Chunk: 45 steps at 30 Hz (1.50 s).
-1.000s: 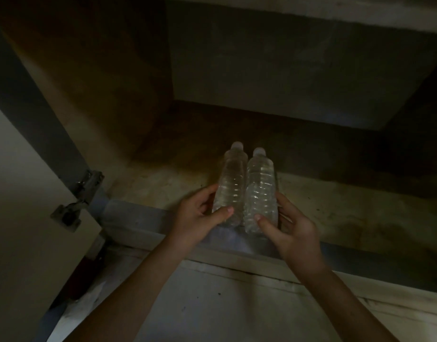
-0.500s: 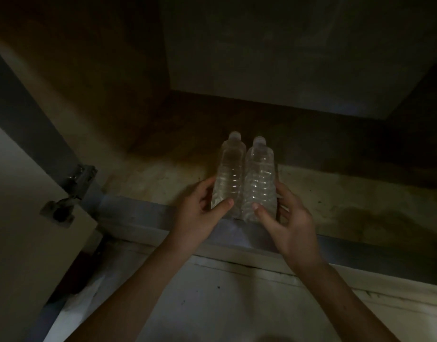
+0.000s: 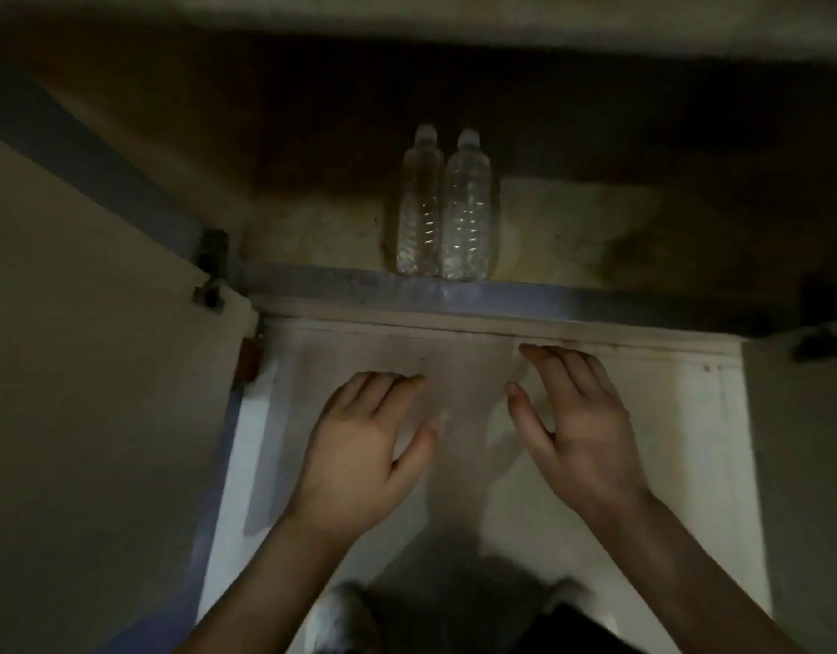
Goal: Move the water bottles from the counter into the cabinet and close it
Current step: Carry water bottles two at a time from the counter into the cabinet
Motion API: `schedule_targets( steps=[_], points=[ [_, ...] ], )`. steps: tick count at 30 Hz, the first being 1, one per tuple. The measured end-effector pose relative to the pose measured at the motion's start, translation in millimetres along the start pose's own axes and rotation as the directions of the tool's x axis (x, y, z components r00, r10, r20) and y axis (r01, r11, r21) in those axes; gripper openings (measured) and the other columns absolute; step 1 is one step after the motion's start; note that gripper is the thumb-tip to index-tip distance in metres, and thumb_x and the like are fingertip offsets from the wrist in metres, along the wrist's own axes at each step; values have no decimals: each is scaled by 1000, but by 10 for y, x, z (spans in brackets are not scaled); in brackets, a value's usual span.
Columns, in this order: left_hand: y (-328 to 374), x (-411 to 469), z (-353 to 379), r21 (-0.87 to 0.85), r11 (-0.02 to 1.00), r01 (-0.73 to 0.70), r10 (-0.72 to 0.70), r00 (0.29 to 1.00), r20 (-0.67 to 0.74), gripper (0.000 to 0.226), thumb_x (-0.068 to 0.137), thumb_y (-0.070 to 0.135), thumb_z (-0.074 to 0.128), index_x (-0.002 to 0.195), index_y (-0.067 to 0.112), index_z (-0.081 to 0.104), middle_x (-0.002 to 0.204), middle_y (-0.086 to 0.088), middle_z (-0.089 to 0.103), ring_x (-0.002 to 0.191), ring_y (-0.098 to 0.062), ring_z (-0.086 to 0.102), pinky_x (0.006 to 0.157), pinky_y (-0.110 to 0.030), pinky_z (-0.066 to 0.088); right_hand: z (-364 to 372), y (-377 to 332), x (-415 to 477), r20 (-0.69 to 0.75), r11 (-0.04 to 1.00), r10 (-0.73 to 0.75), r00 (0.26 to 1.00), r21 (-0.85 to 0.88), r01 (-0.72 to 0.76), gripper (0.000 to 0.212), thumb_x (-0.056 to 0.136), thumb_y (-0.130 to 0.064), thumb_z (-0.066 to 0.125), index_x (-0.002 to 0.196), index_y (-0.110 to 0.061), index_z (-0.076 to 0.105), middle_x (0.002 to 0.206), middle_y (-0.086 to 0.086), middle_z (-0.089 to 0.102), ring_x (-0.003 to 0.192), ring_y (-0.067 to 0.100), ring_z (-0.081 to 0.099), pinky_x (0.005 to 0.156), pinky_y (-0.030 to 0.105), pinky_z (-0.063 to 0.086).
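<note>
Fingers of left hand [image 3: 360,457], right hand [image 3: 582,436] relaxed, empty; water bottles [image 3: 466,210] upright, apparently touching, in cabinet [image 3: 577,228]

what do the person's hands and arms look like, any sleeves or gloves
The left hand and right hand are bare: no gloves, rings, watch or bracelet that I can make out. The left forearm and right forearm show no sleeve down to the frame's edge. The dim, blurred picture could hide small marks.
</note>
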<state>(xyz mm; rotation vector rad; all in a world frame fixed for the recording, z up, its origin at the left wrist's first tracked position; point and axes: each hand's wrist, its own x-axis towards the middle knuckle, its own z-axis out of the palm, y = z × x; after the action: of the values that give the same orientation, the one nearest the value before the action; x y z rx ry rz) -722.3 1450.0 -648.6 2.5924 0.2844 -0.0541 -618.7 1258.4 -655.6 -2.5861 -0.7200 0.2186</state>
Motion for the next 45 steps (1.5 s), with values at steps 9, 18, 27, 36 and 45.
schedule_targets(
  steps=[9, 18, 27, 36, 45],
  points=[
    [2101, -553, -2611, 37, 993, -109, 103, 987, 125, 50, 95, 42, 42, 126, 9, 62, 122, -6, 65, 114, -26, 59, 97, -36, 49, -3151, -1302, -754, -23, 998, 70, 997, -3, -70, 47, 97, -38, 44, 124, -4, 63, 113, 12, 67, 105, 30, 60, 91, 38, 50],
    [4054, -946, -4909, -4, 965, -264, 264, 963, 50, 51, 97, 44, 34, 128, 12, 59, 124, -4, 64, 115, -22, 57, 95, -37, 49, -5913, -2386, -1399, -249, 991, 129, 960, -8, -136, 46, 97, -42, 41, 125, -10, 59, 112, 6, 66, 106, 25, 58, 92, 36, 48],
    [4414, -1478, -5411, -51, 832, -553, 554, 820, 145, 61, 96, 52, 25, 136, 16, 54, 132, 3, 59, 124, -14, 51, 103, -29, 40, -6351, -2954, -2786, -478, 908, 385, 790, 43, -417, 48, 98, -42, 36, 123, -11, 62, 112, 3, 66, 106, 25, 59, 88, 36, 50],
    [4975, -1861, -4906, -142, 658, -739, 740, 599, 306, 61, 95, 52, 27, 129, 14, 60, 126, 0, 64, 118, -20, 56, 97, -36, 48, -6108, -3057, -4106, -566, 688, 676, 472, 256, -679, 53, 96, -45, 36, 127, -10, 61, 117, 2, 67, 109, 22, 61, 88, 33, 51],
    [6541, -2051, -4118, -220, 447, -867, 862, 353, 363, 59, 95, 49, 29, 125, 12, 62, 121, -1, 66, 113, -19, 58, 96, -30, 43, -6488, -2182, -5021, -627, 524, 751, 206, 377, -763, 47, 96, -41, 41, 124, -10, 62, 112, 2, 69, 102, 20, 65, 84, 31, 55]
  ],
)
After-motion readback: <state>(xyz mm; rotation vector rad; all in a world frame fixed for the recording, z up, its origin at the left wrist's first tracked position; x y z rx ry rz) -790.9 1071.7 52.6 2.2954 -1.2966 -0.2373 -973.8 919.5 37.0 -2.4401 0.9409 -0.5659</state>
